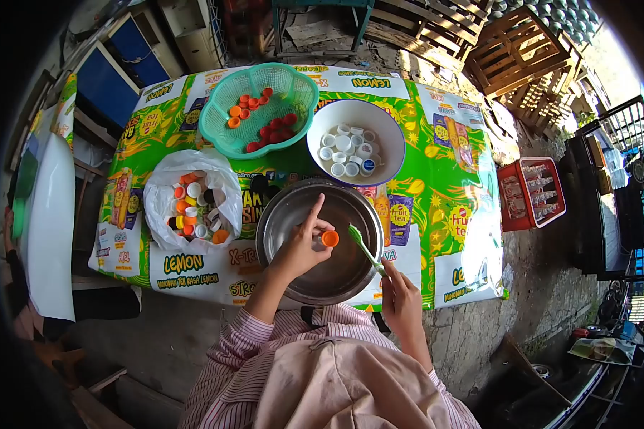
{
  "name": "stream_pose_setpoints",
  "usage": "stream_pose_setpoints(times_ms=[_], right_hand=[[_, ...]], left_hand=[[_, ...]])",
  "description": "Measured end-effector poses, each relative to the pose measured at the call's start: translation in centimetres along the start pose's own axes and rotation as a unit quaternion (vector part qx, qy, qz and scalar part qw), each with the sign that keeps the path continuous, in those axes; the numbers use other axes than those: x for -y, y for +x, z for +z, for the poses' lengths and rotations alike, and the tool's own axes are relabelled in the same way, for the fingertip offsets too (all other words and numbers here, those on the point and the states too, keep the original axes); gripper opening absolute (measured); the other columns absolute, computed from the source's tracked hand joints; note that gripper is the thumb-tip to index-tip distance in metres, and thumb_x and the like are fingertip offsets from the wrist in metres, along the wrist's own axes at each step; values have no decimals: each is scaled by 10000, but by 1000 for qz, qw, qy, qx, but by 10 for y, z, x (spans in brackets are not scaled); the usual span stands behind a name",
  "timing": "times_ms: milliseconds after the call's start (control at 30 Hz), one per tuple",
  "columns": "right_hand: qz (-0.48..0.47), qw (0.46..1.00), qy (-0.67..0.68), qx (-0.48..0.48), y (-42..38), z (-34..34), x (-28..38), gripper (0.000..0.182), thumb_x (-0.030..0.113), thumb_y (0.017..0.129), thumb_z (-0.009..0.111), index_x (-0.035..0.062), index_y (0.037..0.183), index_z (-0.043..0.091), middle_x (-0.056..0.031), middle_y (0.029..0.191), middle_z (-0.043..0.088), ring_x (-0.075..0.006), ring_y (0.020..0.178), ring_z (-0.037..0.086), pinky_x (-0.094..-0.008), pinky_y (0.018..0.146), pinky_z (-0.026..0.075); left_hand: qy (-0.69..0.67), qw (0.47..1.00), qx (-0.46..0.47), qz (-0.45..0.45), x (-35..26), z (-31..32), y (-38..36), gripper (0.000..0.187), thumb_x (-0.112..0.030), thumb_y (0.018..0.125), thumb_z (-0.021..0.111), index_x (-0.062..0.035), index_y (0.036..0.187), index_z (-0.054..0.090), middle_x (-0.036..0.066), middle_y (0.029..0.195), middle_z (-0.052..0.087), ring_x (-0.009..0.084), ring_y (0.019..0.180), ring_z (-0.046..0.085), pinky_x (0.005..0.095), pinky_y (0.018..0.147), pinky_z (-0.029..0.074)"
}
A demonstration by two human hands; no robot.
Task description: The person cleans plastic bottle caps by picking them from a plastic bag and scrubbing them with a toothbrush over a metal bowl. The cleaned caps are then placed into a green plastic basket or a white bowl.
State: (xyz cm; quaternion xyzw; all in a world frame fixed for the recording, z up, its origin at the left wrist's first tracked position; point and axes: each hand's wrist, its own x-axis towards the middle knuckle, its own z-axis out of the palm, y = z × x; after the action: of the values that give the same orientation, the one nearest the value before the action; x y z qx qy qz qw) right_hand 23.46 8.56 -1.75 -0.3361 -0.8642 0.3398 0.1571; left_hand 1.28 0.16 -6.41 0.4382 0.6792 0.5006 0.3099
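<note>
On the table [436, 179], going left to right: a white plastic bag [166, 179] lies open with mixed caps of orange, white and dark colours; a green basket [222, 136] holds orange and red caps; a white bowl [390, 143] holds white caps. Nearest the person sits a steel basin [275, 214] (its contents are hard to make out). Over it, the left hand [300, 247] pinches an orange cap [330, 238] at its rim, index finger raised. The cap looks light, stiff and probably slippery if wet, so the ridged edge is the best grip. The right hand [401, 300] is closed around a green toothbrush [365, 247], bristles beside the cap.
</note>
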Motion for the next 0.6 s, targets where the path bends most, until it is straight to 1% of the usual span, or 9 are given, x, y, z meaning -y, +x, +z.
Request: stream_pose_setpoints(times_ms=[100, 167, 333, 400, 433, 500, 600], right_hand=[[-19, 1000, -17, 7, 1, 2, 1, 404, 43, 848, 531, 95, 1249, 513, -186, 890, 646, -354, 699, 631, -411, 583, 500], [-28, 999, 4, 20, 2, 5, 4, 402, 47, 853, 528, 84, 1253, 505, -205, 848, 635, -357, 689, 625, -419, 563, 485], [-39, 999, 12, 28, 3, 11, 7, 398, 58, 861, 523, 81, 1257, 499, -210, 777, 624, -360, 646, 614, -427, 537, 470], [-37, 999, 7, 36, 4, 11, 10, 397, 62, 862, 522, 83, 1258, 499, -206, 759, 623, -360, 629, 611, -429, 530, 468], [-38, 998, -1, 41, 4, 11, 11, 395, 67, 862, 524, 83, 1256, 501, -205, 750, 623, -361, 616, 608, -433, 523, 464], [-37, 998, -9, 45, 3, 12, 12, 392, 71, 863, 525, 82, 1254, 502, -203, 741, 623, -361, 602, 605, -437, 516, 461], [-34, 997, -7, 63, 2, 18, 9, 385, 69, 860, 526, 77, 1245, 508, -216, 710, 612, -360, 596, 605, -440, 501, 450]], left_hand=[[27, 999, -26, 23, -7, -2, -6, 1003, -11, 702, 703, -103, 1458, 51, 103, 1002, 642, 196, 894, 637, 301, 822, 502], [21, 999, -36, 24, -8, -2, -9, 1010, -12, 704, 703, -99, 1457, 35, 103, 1002, 644, 192, 891, 636, 294, 813, 500], [2, 998, -57, 26, -6, -3, -12, 1024, -19, 713, 700, -84, 1454, -3, 101, 1018, 651, 181, 896, 634, 282, 807, 496], [-57, 997, -48, 6, -5, -5, -13, 1028, -22, 718, 698, -75, 1452, -21, 107, 1057, 645, 179, 921, 632, 283, 822, 492], [-57, 997, -47, 6, -5, -5, -13, 1028, -22, 718, 698, -75, 1452, -21, 107, 1057, 645, 179, 921, 632, 283, 822, 492], [-62, 997, -42, 33, -5, -6, -14, 1023, -13, 728, 685, -76, 1450, -38, 136, 1090, 632, 191, 958, 627, 288, 852, 483], [-98, 994, -33, 40, 3, -4, -14, 1014, -13, 743, 676, -79, 1448, -49, 160, 1103, 621, 200, 991, 618, 295, 887, 470]])
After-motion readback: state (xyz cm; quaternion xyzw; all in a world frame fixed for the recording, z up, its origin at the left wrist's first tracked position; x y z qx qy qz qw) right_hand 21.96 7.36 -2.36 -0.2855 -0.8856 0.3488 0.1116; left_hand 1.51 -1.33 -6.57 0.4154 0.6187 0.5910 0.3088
